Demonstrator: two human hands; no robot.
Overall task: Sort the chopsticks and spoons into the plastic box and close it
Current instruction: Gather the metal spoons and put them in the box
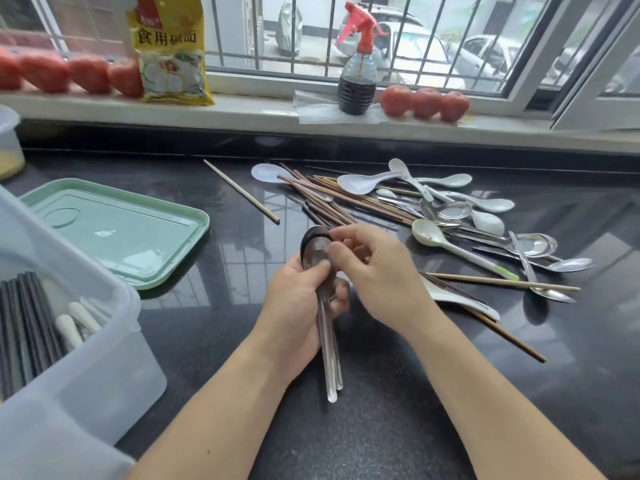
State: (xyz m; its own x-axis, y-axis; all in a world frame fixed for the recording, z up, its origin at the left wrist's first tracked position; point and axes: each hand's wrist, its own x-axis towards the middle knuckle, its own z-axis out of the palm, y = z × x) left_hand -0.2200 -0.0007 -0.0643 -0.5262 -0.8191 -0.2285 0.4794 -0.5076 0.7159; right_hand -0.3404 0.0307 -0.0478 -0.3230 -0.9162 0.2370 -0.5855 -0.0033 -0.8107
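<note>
The left hand [299,299] grips a stack of metal spoons [323,306] by their necks, above the middle of the counter [415,393], handles pointing toward its near edge. The right hand [375,271] pinches the top spoon's bowl. The box [90,358] sits at the near left corner, dark chopsticks [24,327] inside; its green lid [117,230] lies just behind. More spoons and chopsticks [408,206] lie piled toward the far right.

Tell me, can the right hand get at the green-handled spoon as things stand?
Probably yes. The green-handled spoon lies on top at the near edge of the pile, just right of the right hand, with nothing across it. That hand's fingers would first have to leave the metal spoons the left hand grips.
</note>
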